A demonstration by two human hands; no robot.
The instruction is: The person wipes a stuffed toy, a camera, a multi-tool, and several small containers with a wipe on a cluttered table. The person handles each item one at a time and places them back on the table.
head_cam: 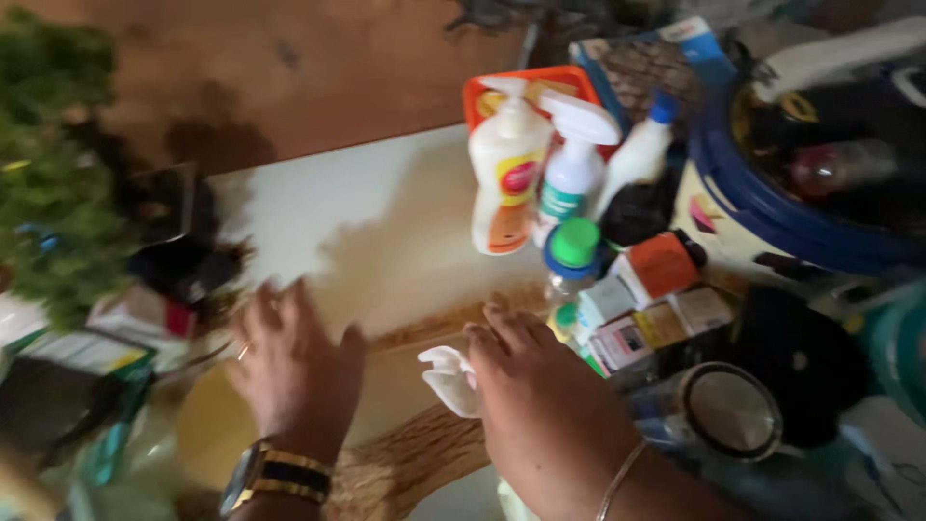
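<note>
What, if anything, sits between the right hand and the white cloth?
Nothing visible. The right hand lies directly on the white cloth, whose bunched end pokes out from under the fingers onto the table. The bottles stand behind it, apart from the cloth. The left hand rests flat beside it, not on the cloth.

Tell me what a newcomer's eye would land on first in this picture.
Two hands sit low in the middle: the left hand, with a wristwatch, lies flat on the white table, while the right hand presses a white cloth at the table's woven edge. Behind them, right of centre, stands a cluster of bottles, led by a white pump bottle and a spray bottle. A blue tub fills the upper right.
</note>
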